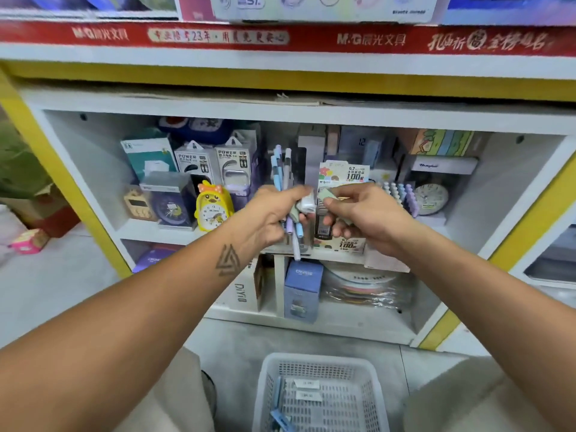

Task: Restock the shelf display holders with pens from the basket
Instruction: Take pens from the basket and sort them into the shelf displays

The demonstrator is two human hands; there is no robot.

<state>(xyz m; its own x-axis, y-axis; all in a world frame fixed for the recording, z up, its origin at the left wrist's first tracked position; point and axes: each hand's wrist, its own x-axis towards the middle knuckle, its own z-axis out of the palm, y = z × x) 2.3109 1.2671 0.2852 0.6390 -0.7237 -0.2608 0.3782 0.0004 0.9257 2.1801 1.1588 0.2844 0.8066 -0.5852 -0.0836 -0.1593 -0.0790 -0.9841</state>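
Before the white shelf unit [311, 115], at mid height: left hand [268, 215] clenched round a bundle of pens [282, 176], fingers curled tight, thumb over the front. Roughly five or six pens in the bundle, pastel blue, lilac and grey-white; exact count not readable, barrels overlapping. Upper ends projecting above the fist, lower tips [296, 241] projecting below it. Small pale item also pressed against the left fingers at the near side; identity unclear.

Right hand [364, 213] just beside the left, nearly touching. Thumb and forefinger pinching a small pale green piece [327, 196], remaining fingers curled loosely beneath. Nature of the piece not discernible.

Directly behind both hands: one printed display holder [343, 174], largely masked by the knuckles. To its right, one rack of pastel pens [397, 191] standing upright.

Below, on the floor: one white plastic basket [321, 360], holding blue pens [280, 413] along its left wall and two white labels [307, 389] on its base.

On the same shelf, left side: two power bank boxes [215, 163], one yellow chick alarm clock [213, 207], one dark clock box [168, 198]. Right side: one round clock [431, 198]. Lower shelf: one blue carton [304, 289], one stack of wrapped discs [361, 286]. Red brand banner [280, 37] across the top.
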